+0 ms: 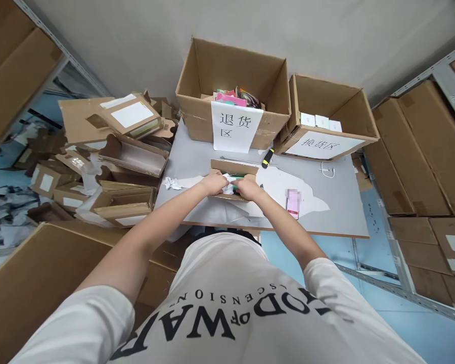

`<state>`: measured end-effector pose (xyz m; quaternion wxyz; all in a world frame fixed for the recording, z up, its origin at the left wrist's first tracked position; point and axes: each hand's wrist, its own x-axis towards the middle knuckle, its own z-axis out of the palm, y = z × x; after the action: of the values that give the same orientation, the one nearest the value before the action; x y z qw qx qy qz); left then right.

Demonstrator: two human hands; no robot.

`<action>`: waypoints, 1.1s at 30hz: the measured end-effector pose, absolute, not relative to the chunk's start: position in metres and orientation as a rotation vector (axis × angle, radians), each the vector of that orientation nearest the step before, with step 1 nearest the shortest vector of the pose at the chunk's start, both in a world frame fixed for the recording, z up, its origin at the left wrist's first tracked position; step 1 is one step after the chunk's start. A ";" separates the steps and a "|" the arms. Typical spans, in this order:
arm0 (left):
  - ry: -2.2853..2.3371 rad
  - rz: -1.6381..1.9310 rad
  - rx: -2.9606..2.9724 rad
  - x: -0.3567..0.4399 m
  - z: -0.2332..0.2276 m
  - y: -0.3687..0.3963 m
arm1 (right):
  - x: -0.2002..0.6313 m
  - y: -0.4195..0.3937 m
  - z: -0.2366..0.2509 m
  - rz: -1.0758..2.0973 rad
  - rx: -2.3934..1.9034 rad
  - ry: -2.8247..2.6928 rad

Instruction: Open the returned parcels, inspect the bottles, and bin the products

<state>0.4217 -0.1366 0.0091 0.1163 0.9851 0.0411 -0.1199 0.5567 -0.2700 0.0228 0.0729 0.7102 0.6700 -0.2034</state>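
Observation:
A small open cardboard box (234, 166) sits near the front of the grey table, with both my hands inside it. At its left end, my left hand (214, 183) has its fingers closed at crumpled white paper (228, 189). My right hand (249, 188) reaches in from the right, its fingers bent and pressed together beside the paper and a green item (238, 177). What the right fingers hold is too small to make out. The lower contents of the box are hidden by my hands.
Behind stand two large cartons, one with colourful packages (231, 98), one with small white boxes (321, 121). A black-and-yellow cutter (267, 158), a phone (293, 203) and white sheeting (288, 184) lie on the table (341, 202). Opened cartons (134, 156) pile up at left.

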 end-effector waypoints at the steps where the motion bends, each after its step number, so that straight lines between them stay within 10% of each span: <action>1: 0.083 -0.414 2.922 0.425 0.009 -0.137 | 0.555 -0.267 0.021 -0.599 2.071 1.967; 33: 1.006 -0.285 2.669 0.345 -0.038 -0.163 | 0.581 -0.369 -0.062 -0.288 2.979 1.943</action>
<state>0.3452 -0.1634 -0.0383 0.1373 0.9223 0.3475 -0.0986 0.5810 -0.3686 -0.0618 -0.2118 0.8159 0.5321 -0.0790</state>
